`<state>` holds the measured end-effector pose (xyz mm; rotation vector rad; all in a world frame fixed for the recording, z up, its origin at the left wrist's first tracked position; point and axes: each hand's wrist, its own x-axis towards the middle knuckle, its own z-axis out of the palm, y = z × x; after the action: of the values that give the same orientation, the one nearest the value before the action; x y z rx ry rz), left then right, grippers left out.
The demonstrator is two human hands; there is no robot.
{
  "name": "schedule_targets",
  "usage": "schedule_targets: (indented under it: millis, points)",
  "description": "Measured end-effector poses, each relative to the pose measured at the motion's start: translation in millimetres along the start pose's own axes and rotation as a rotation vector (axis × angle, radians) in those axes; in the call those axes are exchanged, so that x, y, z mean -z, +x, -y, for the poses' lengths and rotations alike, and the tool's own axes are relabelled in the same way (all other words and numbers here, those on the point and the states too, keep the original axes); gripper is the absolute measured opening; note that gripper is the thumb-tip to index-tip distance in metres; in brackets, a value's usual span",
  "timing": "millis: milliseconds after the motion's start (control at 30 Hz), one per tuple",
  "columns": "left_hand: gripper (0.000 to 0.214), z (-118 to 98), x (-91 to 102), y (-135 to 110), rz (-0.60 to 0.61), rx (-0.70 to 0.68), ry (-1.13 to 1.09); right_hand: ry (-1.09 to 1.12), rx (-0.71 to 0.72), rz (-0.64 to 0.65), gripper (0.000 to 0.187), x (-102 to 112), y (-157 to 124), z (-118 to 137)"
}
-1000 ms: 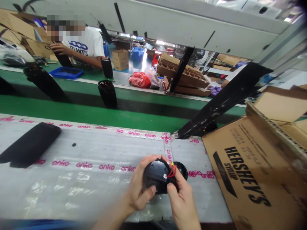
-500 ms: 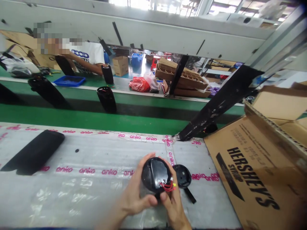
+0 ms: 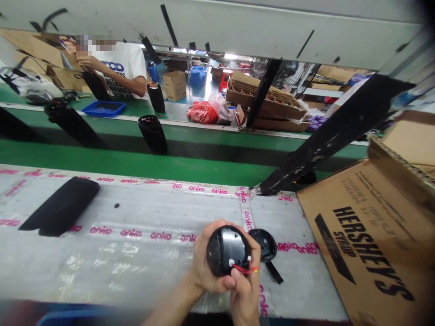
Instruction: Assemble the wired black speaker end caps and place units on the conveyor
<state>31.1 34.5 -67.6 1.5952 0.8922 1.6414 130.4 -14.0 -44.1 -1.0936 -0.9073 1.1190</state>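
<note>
A round, glossy black housing (image 3: pixel 226 249) with red wires (image 3: pixel 243 269) and small white connectors is held above the table between both hands. My left hand (image 3: pixel 204 265) wraps its left side and lower edge, thumb at the bottom. On the right, my right hand (image 3: pixel 247 283) grips the same piece, its thumb by the wires and its fingers around the far edge. Just behind the right hand lies a round black cap (image 3: pixel 265 244) with a short black strap (image 3: pixel 273 272). The underside of the housing is hidden by the hands.
A black fabric sleeve (image 3: pixel 63 206) lies on the taped table (image 3: pixel 146 262). Black cylinders (image 3: pixel 152 134) stand on the green belt (image 3: pixel 204 165). A slanted black post (image 3: pixel 316 140) and a cardboard box (image 3: pixel 360 235) flank the right. A co-worker (image 3: pixel 125 68) is across the belt.
The housing has turned slightly in my hands, and its wires and connectors show differently. My right thumb sits closer to the wires. The whole view has shifted a little.
</note>
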Motion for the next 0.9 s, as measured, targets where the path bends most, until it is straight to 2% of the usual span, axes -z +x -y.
schedule_targets:
  millis: [67,133,200,233,267,333,400,467,500,600,700,833,900]
  points:
    - [0.086,-5,1.8,5,0.013,-0.027,-0.01,-0.02,-0.035,0.05,0.062,6,5,11]
    - [0.086,-8,2.9,7,0.021,-0.043,-0.003,-0.082,-0.046,0.176,0.064,20,13,21]
    - [0.087,-6,2.9,8,0.022,-0.056,0.007,-0.181,0.019,0.308,0.071,38,20,33]
    - [0.088,-5,2.4,7,0.017,-0.061,0.011,-0.234,0.097,0.312,0.073,47,22,40]
    - [0.089,-2,1.7,6,0.009,-0.064,0.014,-0.286,0.21,0.264,0.072,55,23,48]
    - [0.093,3,-0.1,4,-0.011,-0.063,0.02,-0.408,0.502,0.188,0.061,67,22,64]
    - [0.098,9,-1.5,1,-0.021,-0.065,0.026,-0.596,0.748,0.287,0.047,71,18,78]
    - [0.102,13,-1.7,0,-0.028,-0.068,0.028,-0.781,0.882,0.459,0.035,67,16,86]
    - [0.102,14,-1.4,-1,-0.032,-0.071,0.025,-0.846,0.912,0.491,0.031,64,16,87]
    - [0.103,16,0.1,-1,-0.039,-0.085,0.02,-0.913,0.964,0.453,0.027,56,22,85]
    - [0.104,15,0.3,0,-0.032,-0.106,0.028,-0.956,0.961,0.498,0.023,55,30,87]
    - [0.107,11,2.3,5,-0.011,-0.111,0.045,-0.962,0.873,0.616,0.015,53,35,98]
    - [0.108,5,9.1,7,0.055,-0.081,0.085,-0.949,0.83,0.635,0.015,50,34,102]
